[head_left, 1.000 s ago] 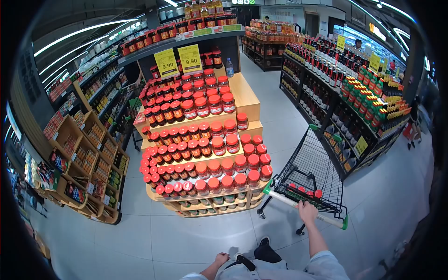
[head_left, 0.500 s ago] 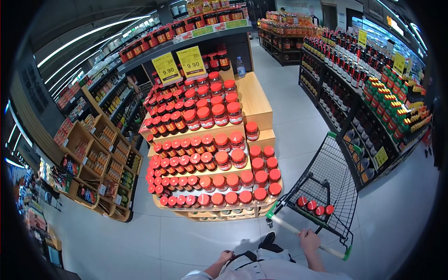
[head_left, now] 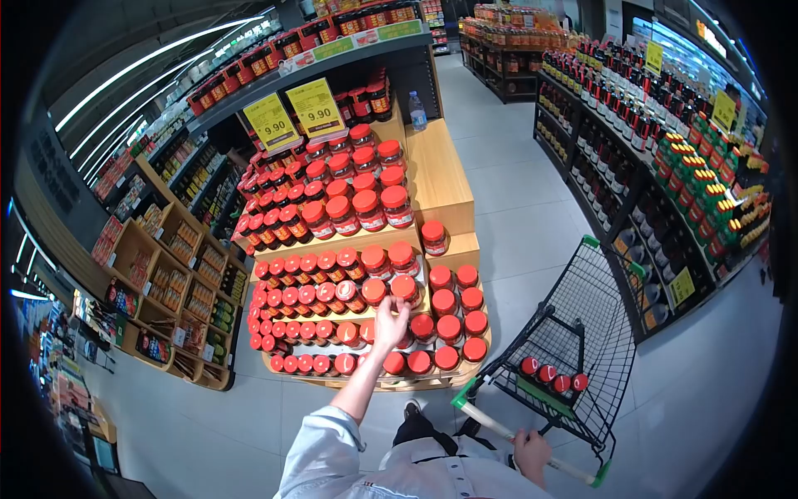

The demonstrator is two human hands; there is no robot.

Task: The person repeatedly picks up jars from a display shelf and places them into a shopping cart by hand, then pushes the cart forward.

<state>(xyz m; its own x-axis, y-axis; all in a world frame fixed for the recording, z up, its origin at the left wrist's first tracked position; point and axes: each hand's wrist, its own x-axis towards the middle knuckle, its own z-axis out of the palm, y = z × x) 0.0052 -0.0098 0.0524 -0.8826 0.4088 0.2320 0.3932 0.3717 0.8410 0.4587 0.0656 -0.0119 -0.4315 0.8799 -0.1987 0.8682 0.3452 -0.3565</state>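
Red-lidded jars (head_left: 405, 286) surround the outstretched left hand (head_left: 390, 323).

Jars (head_left: 396, 200) on stand (head_left: 445, 166), cart (head_left: 544, 397) to its right

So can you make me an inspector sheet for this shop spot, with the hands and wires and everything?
Surface: stepped wooden display, bare on its upper right step.
Job's things: rows of red-lidded glass jars; four red-lidded jars inside the shopping cart.
Clutter: one plastic bottle at the back of the bare step.
Grippers: left hand at a front jar's red lid, grip unclear; right hand closed on the cart handle.
Cables: nothing seen.
Surroundings: two yellow 9.90 price signs above the jars; grey tiled floor; dark bottle shelves on the right.
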